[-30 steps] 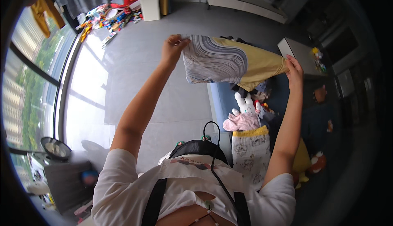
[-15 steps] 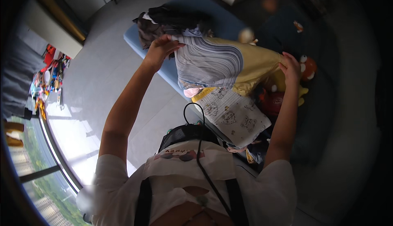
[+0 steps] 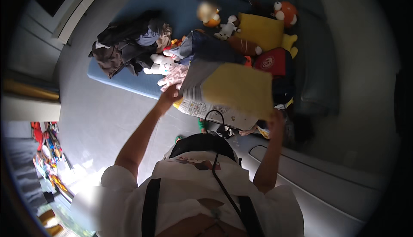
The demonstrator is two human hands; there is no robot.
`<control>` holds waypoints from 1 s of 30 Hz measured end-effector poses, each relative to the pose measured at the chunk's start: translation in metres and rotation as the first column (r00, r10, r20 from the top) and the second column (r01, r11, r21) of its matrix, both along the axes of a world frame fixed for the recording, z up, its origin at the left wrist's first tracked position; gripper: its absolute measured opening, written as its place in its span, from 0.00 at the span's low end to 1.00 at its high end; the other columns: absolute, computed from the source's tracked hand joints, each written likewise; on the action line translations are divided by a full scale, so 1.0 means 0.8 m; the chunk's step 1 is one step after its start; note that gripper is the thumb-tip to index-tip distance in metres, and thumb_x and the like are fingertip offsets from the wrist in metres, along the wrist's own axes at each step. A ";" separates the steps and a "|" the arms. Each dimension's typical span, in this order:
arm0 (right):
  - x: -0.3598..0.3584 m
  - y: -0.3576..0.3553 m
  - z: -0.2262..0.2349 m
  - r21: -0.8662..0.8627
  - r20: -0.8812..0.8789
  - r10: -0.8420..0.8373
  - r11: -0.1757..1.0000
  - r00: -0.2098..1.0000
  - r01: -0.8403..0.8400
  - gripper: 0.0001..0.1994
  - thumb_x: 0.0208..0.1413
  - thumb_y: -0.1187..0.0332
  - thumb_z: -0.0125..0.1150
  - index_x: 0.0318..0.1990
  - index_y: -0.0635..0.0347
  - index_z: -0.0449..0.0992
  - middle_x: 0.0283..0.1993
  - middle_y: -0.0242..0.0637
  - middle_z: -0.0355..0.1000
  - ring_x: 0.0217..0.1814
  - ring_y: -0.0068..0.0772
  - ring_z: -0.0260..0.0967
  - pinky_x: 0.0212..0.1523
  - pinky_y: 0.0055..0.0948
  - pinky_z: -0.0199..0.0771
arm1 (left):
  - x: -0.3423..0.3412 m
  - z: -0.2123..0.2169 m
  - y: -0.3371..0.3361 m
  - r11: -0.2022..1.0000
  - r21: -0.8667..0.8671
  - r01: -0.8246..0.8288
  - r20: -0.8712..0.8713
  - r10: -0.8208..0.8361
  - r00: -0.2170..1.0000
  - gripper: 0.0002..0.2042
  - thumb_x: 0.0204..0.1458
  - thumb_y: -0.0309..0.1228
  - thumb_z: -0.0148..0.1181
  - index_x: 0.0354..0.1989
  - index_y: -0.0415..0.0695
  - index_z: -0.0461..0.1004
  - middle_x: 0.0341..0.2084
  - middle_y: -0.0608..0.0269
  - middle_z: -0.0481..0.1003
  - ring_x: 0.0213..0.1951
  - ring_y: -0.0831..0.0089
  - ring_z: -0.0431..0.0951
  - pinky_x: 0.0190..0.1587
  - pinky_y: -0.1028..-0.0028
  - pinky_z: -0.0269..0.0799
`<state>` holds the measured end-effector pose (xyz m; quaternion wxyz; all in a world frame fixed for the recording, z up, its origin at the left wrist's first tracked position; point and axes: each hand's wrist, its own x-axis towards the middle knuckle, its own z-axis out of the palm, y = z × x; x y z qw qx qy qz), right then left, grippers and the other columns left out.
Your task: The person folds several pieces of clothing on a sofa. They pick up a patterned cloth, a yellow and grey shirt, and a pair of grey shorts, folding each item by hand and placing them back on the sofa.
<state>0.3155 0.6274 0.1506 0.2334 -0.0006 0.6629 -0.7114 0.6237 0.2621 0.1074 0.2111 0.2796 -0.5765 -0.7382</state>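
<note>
Yel./gry cloth (image 3: 236, 84) now o/ blue sofa (image 3: 183, 13)

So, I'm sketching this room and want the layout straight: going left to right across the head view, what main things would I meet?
Scattered multicoloured small toys, heap of dark crumpled clothes, yellow-and-grey fabric piece, round orange-and-white plush toy.

Your blue sofa (image 3: 176, 7), upper centre of frame: dark clothes (image 3: 129, 41) upper left, rabbit plush (image 3: 158, 65) left of centre, yellow cushion (image 3: 261, 30) upper right. Floor (image 3: 101, 103): toys (image 3: 48, 147), left edge.
</note>
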 end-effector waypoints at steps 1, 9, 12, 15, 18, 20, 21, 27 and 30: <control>0.018 0.027 -0.058 0.090 0.016 -0.006 0.996 1.000 0.004 0.16 0.48 0.69 0.60 0.44 0.58 0.68 0.35 0.30 0.68 0.35 0.21 0.67 0.30 0.19 0.69 | 0.014 -0.050 0.015 0.996 0.041 0.080 0.062 -0.082 0.995 0.18 0.46 0.27 0.59 0.47 0.42 0.66 0.35 0.69 0.69 0.37 0.83 0.68 0.38 0.81 0.65; 0.062 0.054 -0.155 0.443 0.114 -0.095 0.896 0.989 0.035 0.23 0.47 0.63 0.62 0.51 0.55 0.64 0.34 0.33 0.69 0.27 0.20 0.67 0.25 0.18 0.69 | 0.045 -0.151 0.065 0.900 0.387 0.200 0.350 -0.344 0.871 0.16 0.47 0.37 0.60 0.41 0.43 0.66 0.36 0.64 0.69 0.37 0.74 0.73 0.39 0.72 0.70; 0.077 0.037 -0.130 0.455 0.269 -0.148 0.890 0.952 0.010 0.23 0.47 0.61 0.62 0.51 0.54 0.64 0.36 0.34 0.70 0.31 0.24 0.69 0.29 0.20 0.72 | 0.030 -0.142 0.069 0.894 0.426 0.137 0.366 -0.309 0.878 0.17 0.48 0.43 0.59 0.39 0.43 0.67 0.35 0.65 0.69 0.37 0.75 0.72 0.41 0.72 0.69; 0.059 0.044 -0.152 0.313 0.233 -0.063 0.950 0.970 -0.013 0.23 0.45 0.65 0.64 0.49 0.59 0.65 0.40 0.38 0.68 0.36 0.31 0.70 0.33 0.27 0.75 | 0.012 -0.132 0.068 0.921 0.376 0.105 0.387 -0.259 0.885 0.18 0.47 0.45 0.58 0.36 0.42 0.69 0.30 0.67 0.69 0.32 0.77 0.70 0.39 0.72 0.70; 0.033 0.027 -0.174 0.229 0.109 -0.186 0.961 0.976 0.158 0.19 0.43 0.79 0.60 0.45 0.68 0.65 0.37 0.43 0.67 0.34 0.33 0.69 0.32 0.28 0.74 | 0.005 -0.138 0.063 0.992 0.101 0.082 0.432 -0.118 0.894 0.14 0.47 0.42 0.58 0.29 0.42 0.70 0.25 0.68 0.69 0.27 0.77 0.70 0.34 0.73 0.70; 0.014 0.033 -0.203 0.291 -0.050 -0.097 0.951 0.994 0.108 0.18 0.43 0.79 0.59 0.44 0.68 0.66 0.37 0.41 0.67 0.33 0.30 0.68 0.29 0.26 0.72 | 0.007 -0.128 0.065 0.990 -0.131 0.058 0.520 0.018 0.854 0.14 0.46 0.41 0.57 0.22 0.41 0.69 0.20 0.61 0.70 0.23 0.70 0.69 0.31 0.69 0.69; 0.001 0.055 -0.234 0.430 -0.080 -0.011 0.902 0.997 0.044 0.18 0.42 0.78 0.60 0.44 0.68 0.66 0.36 0.41 0.66 0.32 0.30 0.68 0.27 0.25 0.70 | 0.012 -0.139 0.063 0.954 -0.273 0.125 0.579 0.059 0.813 0.15 0.46 0.41 0.57 0.22 0.40 0.69 0.19 0.59 0.70 0.23 0.67 0.70 0.31 0.67 0.69; 0.040 -0.011 -0.162 0.872 -0.347 0.399 0.469 0.849 0.136 0.23 0.44 0.64 0.60 0.47 0.65 0.66 0.47 0.46 0.67 0.50 0.47 0.64 0.50 0.37 0.63 | 0.027 -0.138 0.072 0.805 -0.579 0.130 0.515 0.238 0.823 0.13 0.45 0.32 0.55 0.39 0.41 0.67 0.45 0.48 0.66 0.46 0.53 0.68 0.46 0.60 0.64; 0.062 -0.061 -0.140 0.794 -0.608 0.710 0.550 0.355 0.258 0.19 0.49 0.68 0.54 0.49 0.62 0.65 0.53 0.48 0.62 0.56 0.51 0.58 0.54 0.41 0.59 | 0.004 -0.103 0.071 0.530 -0.836 0.143 0.295 0.215 0.931 0.16 0.45 0.27 0.52 0.45 0.40 0.65 0.50 0.48 0.62 0.51 0.53 0.64 0.52 0.62 0.61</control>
